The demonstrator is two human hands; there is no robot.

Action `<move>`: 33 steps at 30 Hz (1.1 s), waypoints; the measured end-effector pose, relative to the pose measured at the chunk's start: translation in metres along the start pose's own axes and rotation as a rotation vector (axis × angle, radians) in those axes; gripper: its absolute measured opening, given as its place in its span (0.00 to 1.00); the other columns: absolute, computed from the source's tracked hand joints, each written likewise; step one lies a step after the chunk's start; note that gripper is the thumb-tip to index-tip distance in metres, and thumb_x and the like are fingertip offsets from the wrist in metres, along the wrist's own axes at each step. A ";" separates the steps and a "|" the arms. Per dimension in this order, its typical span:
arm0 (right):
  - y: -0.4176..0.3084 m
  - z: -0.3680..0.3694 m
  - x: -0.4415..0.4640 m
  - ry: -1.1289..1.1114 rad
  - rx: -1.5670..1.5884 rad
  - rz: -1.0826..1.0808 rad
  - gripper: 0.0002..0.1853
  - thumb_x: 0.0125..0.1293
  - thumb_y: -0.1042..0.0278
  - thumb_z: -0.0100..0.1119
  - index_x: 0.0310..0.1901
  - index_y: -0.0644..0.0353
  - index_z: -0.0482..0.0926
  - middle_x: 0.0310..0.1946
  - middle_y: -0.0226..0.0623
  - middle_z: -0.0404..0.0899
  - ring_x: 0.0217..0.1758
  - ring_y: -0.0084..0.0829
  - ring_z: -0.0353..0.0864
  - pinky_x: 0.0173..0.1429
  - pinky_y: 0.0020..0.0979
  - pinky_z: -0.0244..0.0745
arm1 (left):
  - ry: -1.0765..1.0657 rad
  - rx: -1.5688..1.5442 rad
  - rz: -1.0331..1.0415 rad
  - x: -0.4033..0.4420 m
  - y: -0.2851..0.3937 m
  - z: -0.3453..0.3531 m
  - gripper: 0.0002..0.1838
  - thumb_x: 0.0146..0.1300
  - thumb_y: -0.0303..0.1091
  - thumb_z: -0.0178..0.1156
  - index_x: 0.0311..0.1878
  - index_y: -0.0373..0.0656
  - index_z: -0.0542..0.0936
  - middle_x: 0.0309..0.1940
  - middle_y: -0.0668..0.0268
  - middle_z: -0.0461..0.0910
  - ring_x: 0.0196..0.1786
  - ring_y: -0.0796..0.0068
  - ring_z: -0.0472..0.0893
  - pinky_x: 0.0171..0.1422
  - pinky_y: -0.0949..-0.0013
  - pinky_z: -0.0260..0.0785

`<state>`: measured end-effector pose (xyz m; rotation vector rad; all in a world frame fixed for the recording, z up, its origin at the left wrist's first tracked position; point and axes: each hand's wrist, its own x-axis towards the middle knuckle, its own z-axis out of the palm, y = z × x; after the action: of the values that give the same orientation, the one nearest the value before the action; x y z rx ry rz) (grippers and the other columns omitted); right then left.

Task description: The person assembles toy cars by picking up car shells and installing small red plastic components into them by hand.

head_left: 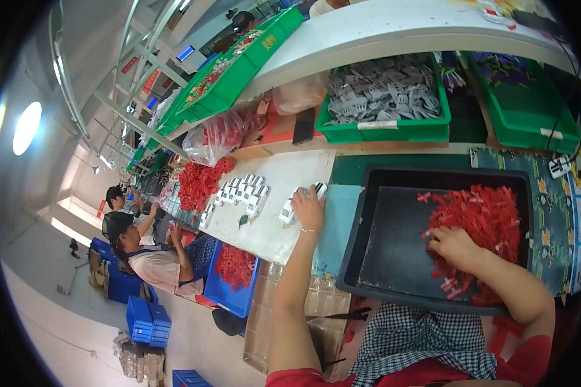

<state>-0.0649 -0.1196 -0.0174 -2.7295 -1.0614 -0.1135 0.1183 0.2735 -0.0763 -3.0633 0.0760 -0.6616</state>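
Note:
My left hand (308, 211) reaches over the pale worktop, its fingers bent around a small white toy car body (320, 189) with dark patches. A similar white piece (287, 213) lies against the side of this hand. To its left, several more white pieces (242, 193) stand close together in rows. My right hand (455, 248) is at the left edge of a heap of small red plastic pieces (487, 216) in a black tray (394, 242). Its fingers curl down among them, and what is between the fingertips is hidden.
Green bins stand behind: one of grey-white parts (384, 97), one with purple parts (500, 68). More red pieces (203, 184) are heaped left of the white rows. A blue crate (223, 300) and two seated co-workers (152, 251) are further left. A shelf (394, 32) overhangs the back.

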 end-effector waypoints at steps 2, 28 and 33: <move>0.000 -0.008 0.000 0.012 0.041 -0.008 0.08 0.56 0.67 0.54 0.36 0.59 0.78 0.41 0.40 0.74 0.47 0.40 0.76 0.47 0.39 0.74 | 0.084 0.041 -0.068 0.002 -0.007 -0.005 0.28 0.59 0.47 0.60 0.63 0.54 0.70 0.61 0.56 0.65 0.65 0.48 0.61 0.64 0.32 0.48; 0.013 0.017 0.002 0.044 -0.021 0.102 0.13 0.60 0.64 0.51 0.44 0.58 0.78 0.43 0.42 0.75 0.49 0.42 0.78 0.38 0.40 0.79 | 0.131 -1.051 0.659 -0.047 0.253 -0.195 0.21 0.60 0.28 0.59 0.58 0.42 0.73 0.62 0.55 0.67 0.65 0.54 0.64 0.70 0.58 0.53; 0.010 0.007 0.011 -0.106 -0.010 0.155 0.13 0.63 0.60 0.51 0.43 0.56 0.78 0.44 0.42 0.74 0.50 0.43 0.77 0.41 0.40 0.79 | -0.220 -1.973 0.982 -0.050 0.274 -0.339 0.29 0.68 0.47 0.53 0.66 0.40 0.64 0.67 0.56 0.60 0.72 0.55 0.57 0.73 0.54 0.52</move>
<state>-0.0505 -0.1181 -0.0242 -2.8420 -0.8716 0.0516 -0.0793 0.0030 0.2073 -2.8991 3.6580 0.0852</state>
